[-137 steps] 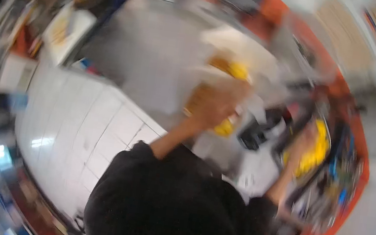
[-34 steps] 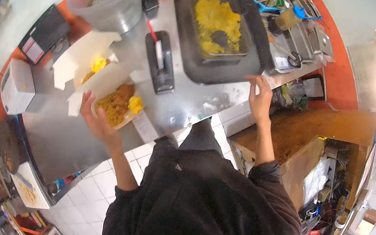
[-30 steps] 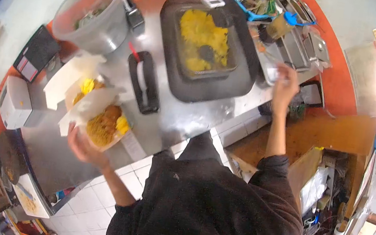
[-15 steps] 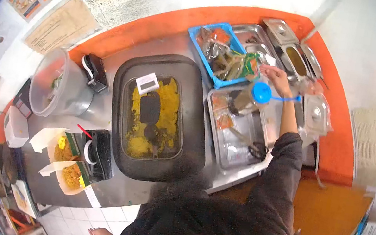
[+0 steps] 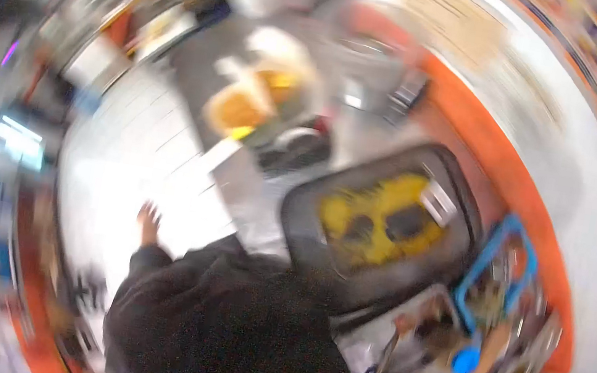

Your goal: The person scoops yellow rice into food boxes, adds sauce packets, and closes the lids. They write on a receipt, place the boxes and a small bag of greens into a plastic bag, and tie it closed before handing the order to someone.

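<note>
Orange-banded wall (image 5: 520, 173) and white tiled floor (image 5: 122, 129) framed a grey metal bench (image 5: 376, 132), with much of the view smeared by blur. Over the floor, out past the bench's near edge, the left hand (image 5: 149, 222) was open, its fingers loosely spread — nothing showed in it. At the bench's right end, the right hand (image 5: 496, 341) lay among containers; I cannot tell whether it was closed on anything. Nearest it were a bottle with a round blue cap (image 5: 465, 363) and a blue-rimmed plastic tray (image 5: 486, 257) of mixed packets, the tray towards the far right corner. A shallow silver metal pan (image 5: 419, 370) sat beside them, by the near edge.

Farther from that hand, a black round-cornered surround (image 5: 304, 249) carried a rectangular container of yellow food (image 5: 378, 222), with a small white rectangular device (image 5: 438, 200) at its far end. Leftward stood a black dispenser with a white roll (image 5: 296, 148), then two open white cartons (image 5: 281, 45) of orange-brown food, and a clear round tub (image 5: 372, 28) towards the far edge.

The step in hand looked like a right-handed reach, with the left hand idle. Any grip there called for precise finger placement — the crowded bottle could have been knocked.
</note>
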Demonstrator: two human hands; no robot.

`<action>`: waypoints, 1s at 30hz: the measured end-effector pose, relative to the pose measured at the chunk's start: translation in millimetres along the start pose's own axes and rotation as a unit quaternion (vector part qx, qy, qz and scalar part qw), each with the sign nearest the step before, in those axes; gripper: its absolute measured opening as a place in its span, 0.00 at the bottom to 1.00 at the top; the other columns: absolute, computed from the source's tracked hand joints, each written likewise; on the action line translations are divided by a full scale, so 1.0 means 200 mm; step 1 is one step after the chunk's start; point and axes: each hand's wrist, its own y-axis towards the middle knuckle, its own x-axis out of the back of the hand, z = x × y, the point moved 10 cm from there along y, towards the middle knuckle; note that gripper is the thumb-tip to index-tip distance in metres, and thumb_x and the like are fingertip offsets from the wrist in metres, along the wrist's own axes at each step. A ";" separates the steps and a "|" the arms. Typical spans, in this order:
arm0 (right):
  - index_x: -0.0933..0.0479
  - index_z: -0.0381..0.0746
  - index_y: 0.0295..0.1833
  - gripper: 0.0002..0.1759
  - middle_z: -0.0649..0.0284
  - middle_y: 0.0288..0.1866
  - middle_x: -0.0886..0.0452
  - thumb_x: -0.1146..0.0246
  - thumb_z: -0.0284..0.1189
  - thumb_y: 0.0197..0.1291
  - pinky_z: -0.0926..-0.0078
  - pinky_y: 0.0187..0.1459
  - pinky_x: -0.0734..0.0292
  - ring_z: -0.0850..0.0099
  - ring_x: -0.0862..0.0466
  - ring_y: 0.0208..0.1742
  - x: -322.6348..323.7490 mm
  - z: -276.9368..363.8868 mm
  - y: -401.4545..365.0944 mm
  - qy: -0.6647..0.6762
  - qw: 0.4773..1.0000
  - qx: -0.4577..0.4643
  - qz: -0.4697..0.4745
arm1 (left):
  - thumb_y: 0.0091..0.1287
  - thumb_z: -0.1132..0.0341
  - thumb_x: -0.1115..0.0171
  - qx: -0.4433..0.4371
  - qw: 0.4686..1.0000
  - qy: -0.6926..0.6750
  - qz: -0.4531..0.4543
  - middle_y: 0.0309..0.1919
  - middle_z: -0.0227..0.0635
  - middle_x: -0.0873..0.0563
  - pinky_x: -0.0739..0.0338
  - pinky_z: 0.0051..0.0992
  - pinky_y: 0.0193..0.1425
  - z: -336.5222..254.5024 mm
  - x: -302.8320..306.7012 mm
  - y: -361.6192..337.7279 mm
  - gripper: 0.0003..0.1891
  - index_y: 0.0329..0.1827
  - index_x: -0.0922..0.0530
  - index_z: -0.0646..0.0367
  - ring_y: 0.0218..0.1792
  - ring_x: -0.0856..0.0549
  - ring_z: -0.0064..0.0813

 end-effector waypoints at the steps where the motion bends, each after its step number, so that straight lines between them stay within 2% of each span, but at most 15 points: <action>1: 0.22 0.36 0.34 0.06 0.48 0.35 0.19 0.32 0.23 0.50 0.62 0.38 0.22 0.58 0.18 0.36 0.08 0.14 0.02 -0.021 0.999 0.031 -0.024 | 0.73 0.56 0.55 -0.012 0.996 0.012 -0.089 0.65 0.37 0.27 0.26 0.41 0.60 0.06 0.06 0.07 0.23 0.70 0.36 0.51 0.62 0.25 0.36; 2: 0.22 0.36 0.34 0.06 0.48 0.35 0.19 0.32 0.23 0.50 0.62 0.38 0.22 0.58 0.18 0.36 0.13 0.30 0.07 -0.032 0.997 0.057 -0.044 | 0.71 0.56 0.52 0.054 0.983 -0.040 -0.172 0.60 0.36 0.22 0.23 0.43 0.53 0.07 0.04 0.07 0.20 0.64 0.29 0.50 0.56 0.20 0.37; 3: 0.22 0.36 0.34 0.06 0.48 0.35 0.19 0.32 0.23 0.50 0.62 0.38 0.22 0.58 0.18 0.36 0.18 0.44 0.10 -0.040 0.994 0.080 -0.062 | 0.70 0.56 0.52 0.062 0.966 -0.013 -0.251 0.57 0.36 0.20 0.22 0.44 0.49 0.03 -0.01 0.04 0.19 0.59 0.25 0.51 0.53 0.18 0.38; 4: 0.22 0.36 0.34 0.06 0.48 0.35 0.19 0.32 0.23 0.50 0.63 0.38 0.22 0.58 0.18 0.36 0.22 0.52 0.11 -0.042 0.991 0.096 -0.078 | 0.69 0.57 0.49 0.100 0.959 -0.012 -0.266 0.56 0.33 0.19 0.22 0.41 0.53 -0.01 -0.06 -0.03 0.17 0.57 0.23 0.50 0.50 0.16 0.33; 8: 0.22 0.36 0.34 0.06 0.49 0.35 0.19 0.32 0.23 0.50 0.63 0.39 0.22 0.59 0.18 0.36 0.30 0.73 0.14 -0.039 0.985 0.125 -0.116 | 0.69 0.61 0.50 0.129 0.954 -0.006 -0.271 0.53 0.32 0.18 0.22 0.44 0.52 0.02 -0.08 -0.07 0.16 0.56 0.22 0.50 0.51 0.17 0.35; 14: 0.23 0.35 0.34 0.06 0.49 0.35 0.19 0.32 0.22 0.50 0.63 0.39 0.22 0.59 0.18 0.36 0.37 0.84 0.13 -0.039 0.981 0.132 -0.138 | 0.70 0.62 0.52 0.185 0.936 0.027 -0.298 0.53 0.33 0.18 0.24 0.47 0.54 0.22 0.07 -0.23 0.17 0.58 0.23 0.52 0.51 0.17 0.37; 19: 0.23 0.35 0.34 0.06 0.49 0.35 0.19 0.32 0.22 0.51 0.64 0.39 0.22 0.60 0.18 0.36 0.43 0.89 0.13 -0.036 0.977 0.140 -0.154 | 0.70 0.64 0.56 0.227 0.932 0.033 -0.281 0.54 0.34 0.19 0.26 0.49 0.57 0.38 0.09 -0.26 0.17 0.58 0.24 0.51 0.53 0.18 0.38; 30: 0.23 0.35 0.34 0.06 0.50 0.35 0.19 0.32 0.21 0.51 0.65 0.39 0.22 0.61 0.18 0.36 0.48 1.01 0.12 -0.029 0.974 0.138 -0.177 | 0.69 0.58 0.46 0.187 0.963 0.005 -0.192 0.55 0.33 0.21 0.25 0.48 0.57 0.26 -0.12 -0.10 0.17 0.58 0.24 0.51 0.54 0.19 0.36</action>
